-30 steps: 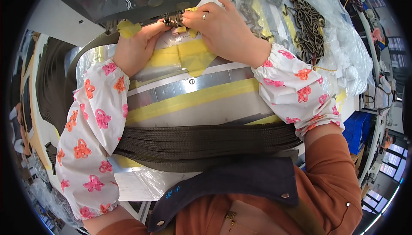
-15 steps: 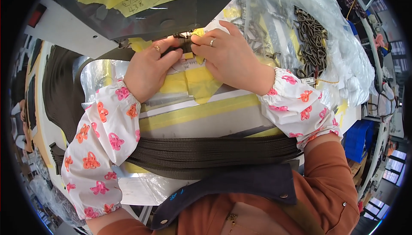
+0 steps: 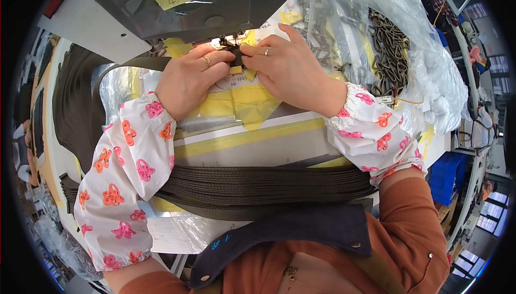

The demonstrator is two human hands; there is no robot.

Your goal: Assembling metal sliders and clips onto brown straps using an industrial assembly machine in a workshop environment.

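Under the dark sewing machine head [image 3: 188, 12], a short dark webbing piece [image 3: 236, 56] lies by the lit needle and presser foot [image 3: 229, 42]. From its left side my left hand [image 3: 193, 79] grips it with bent fingers. My right hand [image 3: 290, 68] pinches the right side between thumb and fingertips, forefinger raised. A dark webbing strap [image 3: 137, 63] runs from the left to beneath my left hand. Just in front of the webbing piece sits a small yellow block [image 3: 236, 70]. My fingers partly cover the work.
A bundle of dark webbing straps [image 3: 269, 186] lies across the table front, and another stack [image 3: 78, 106] hangs at the left. Metal buckles [image 3: 389, 52] lie in clear plastic bags [image 3: 435, 84] at the right. Yellow tape [image 3: 250, 140] covers parts of the table. A blue bin [image 3: 450, 176] stands lower right.
My left hand's fingers have shifted slightly right and lie straighter, and more of the dark webbing piece shows between the hands. The view has tilted a little.
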